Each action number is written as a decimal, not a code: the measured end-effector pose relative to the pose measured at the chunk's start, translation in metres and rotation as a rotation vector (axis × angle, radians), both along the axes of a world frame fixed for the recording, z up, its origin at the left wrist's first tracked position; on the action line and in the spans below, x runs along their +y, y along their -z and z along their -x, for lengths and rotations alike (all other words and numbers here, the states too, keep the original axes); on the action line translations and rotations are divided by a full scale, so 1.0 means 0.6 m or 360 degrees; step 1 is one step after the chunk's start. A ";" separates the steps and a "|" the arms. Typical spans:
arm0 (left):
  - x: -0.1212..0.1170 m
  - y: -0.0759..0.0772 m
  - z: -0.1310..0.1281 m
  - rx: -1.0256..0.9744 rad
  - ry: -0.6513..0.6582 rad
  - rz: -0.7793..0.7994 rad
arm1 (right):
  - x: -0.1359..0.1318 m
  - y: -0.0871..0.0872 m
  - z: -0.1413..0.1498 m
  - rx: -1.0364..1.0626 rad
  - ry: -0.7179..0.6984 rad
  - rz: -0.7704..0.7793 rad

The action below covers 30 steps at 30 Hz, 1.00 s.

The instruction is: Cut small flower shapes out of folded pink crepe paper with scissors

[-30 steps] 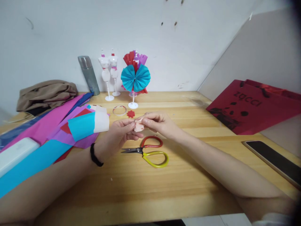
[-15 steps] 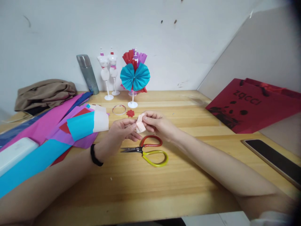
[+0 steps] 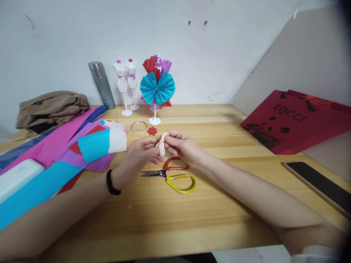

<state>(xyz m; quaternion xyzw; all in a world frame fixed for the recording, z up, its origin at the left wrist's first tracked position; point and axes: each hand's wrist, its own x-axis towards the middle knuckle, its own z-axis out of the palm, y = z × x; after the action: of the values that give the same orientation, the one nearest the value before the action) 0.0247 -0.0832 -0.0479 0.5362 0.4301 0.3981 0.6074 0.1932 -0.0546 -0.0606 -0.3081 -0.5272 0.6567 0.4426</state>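
Observation:
Both hands meet above the middle of the wooden table (image 3: 208, 215). My left hand (image 3: 144, 151) and my right hand (image 3: 182, 146) each pinch a small folded piece of pale pink paper (image 3: 162, 144), held upright between the fingertips. A black band circles my left wrist. Just below the hands lie scissors (image 3: 171, 175) with one red and one yellow handle loop, blades pointing left.
Coloured tissue sheets (image 3: 55, 153) cover the left side, with a white case (image 3: 16, 179) on them. At the back stand a metal flask (image 3: 101, 84), two white mannequin stands (image 3: 126, 86), a paper-fan figure (image 3: 157, 87), a clear ring (image 3: 138, 126) and a red paper flower (image 3: 152, 130). A red bag (image 3: 293, 122) and phone (image 3: 318, 182) lie right.
The pink paper has been pressed narrower between the fingers and now stands as a thin upright strip. Both hands stayed nearly in place.

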 end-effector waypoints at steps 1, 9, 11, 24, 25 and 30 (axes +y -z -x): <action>-0.001 0.001 -0.001 0.0016 -0.0016 0.0009 | -0.001 0.000 0.001 0.0007 -0.0008 -0.0011; -0.001 -0.001 -0.004 0.0080 -0.0122 -0.0029 | -0.003 0.003 0.005 0.0056 -0.0005 0.0011; 0.001 -0.005 -0.003 0.0144 -0.0170 -0.0052 | -0.002 0.008 0.004 0.0032 0.0020 0.0025; 0.011 -0.003 0.004 0.0542 -0.0334 -0.0370 | -0.025 -0.012 0.016 -0.0407 0.0187 -0.0100; 0.011 -0.005 0.003 0.0492 -0.0307 -0.0280 | -0.022 -0.009 0.016 -0.0423 0.0226 -0.0058; 0.013 -0.013 0.001 0.0330 -0.0260 -0.0006 | -0.013 -0.001 0.010 -0.0360 0.0228 0.0054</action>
<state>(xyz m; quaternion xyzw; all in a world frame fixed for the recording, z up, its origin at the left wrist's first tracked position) 0.0241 -0.0756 -0.0398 0.5387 0.5322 0.3895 0.5242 0.1869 -0.0624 -0.0598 -0.4247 -0.5391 0.5933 0.4208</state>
